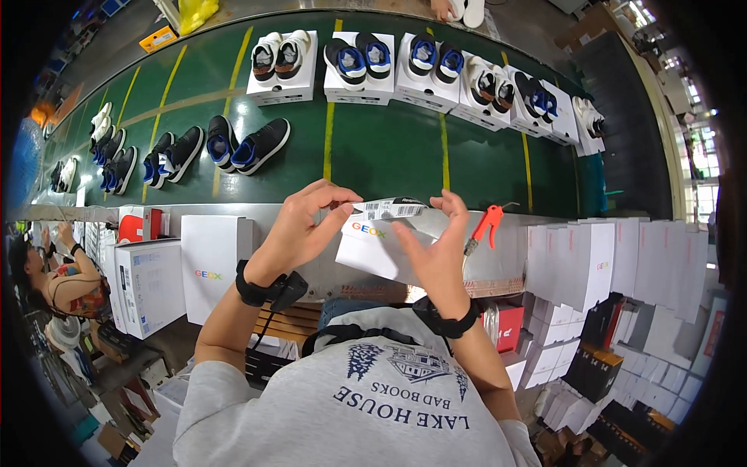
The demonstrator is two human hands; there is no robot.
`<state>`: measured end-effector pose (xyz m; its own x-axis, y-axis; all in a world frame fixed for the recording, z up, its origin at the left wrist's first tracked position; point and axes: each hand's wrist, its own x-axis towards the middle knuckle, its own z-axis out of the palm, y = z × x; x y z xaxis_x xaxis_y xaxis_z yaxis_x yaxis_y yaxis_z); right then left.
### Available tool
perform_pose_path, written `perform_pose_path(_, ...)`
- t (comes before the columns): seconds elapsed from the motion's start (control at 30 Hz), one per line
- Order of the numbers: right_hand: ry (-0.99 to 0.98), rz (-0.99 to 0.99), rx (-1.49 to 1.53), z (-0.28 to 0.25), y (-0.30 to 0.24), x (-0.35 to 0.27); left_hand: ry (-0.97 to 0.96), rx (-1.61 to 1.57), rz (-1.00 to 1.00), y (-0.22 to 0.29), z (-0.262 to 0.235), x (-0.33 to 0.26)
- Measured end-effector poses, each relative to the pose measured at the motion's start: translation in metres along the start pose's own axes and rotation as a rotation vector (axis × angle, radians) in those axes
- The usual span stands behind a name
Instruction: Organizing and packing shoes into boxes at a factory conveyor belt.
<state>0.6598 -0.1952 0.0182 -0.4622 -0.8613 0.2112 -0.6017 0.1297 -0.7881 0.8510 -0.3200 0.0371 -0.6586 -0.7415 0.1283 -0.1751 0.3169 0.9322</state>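
Note:
My left hand (305, 226) and my right hand (440, 253) both grip a white shoe box (372, 247) held tilted in front of my chest. Between the fingertips of both hands a small white barcode label (391, 208) lies along the box's upper edge. Each wrist carries a black band. Beyond the box runs a green conveyor belt (389, 148) with yellow stripes.
On the belt, several white boxes (284, 82) each carry a pair of shoes, and loose dark shoes (249, 144) lie at left. An orange-handled tool (486, 226) rests on the metal ledge. White boxes are stacked at left (152, 284) and right (615, 265). A seated person (62, 284) works at far left.

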Motion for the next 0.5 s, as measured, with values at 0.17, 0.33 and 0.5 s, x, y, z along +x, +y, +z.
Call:
perform_pose_path(0.17, -0.145, 0.152, 0.281, -0.017, 0.028, -0.004, -0.116, -0.083, -0.056, 0.003, 0.0, -0.004)
perform_pose_path(0.33, -0.186, 0.058, 0.248, -0.027, 0.021, -0.014, -0.058, -0.273, -0.105, -0.01, 0.011, -0.013)
perform_pose_path(0.5, -0.207, 0.061, 0.161, -0.033, 0.019, -0.022, -0.06, -0.522, -0.349, -0.028, 0.016, -0.022)
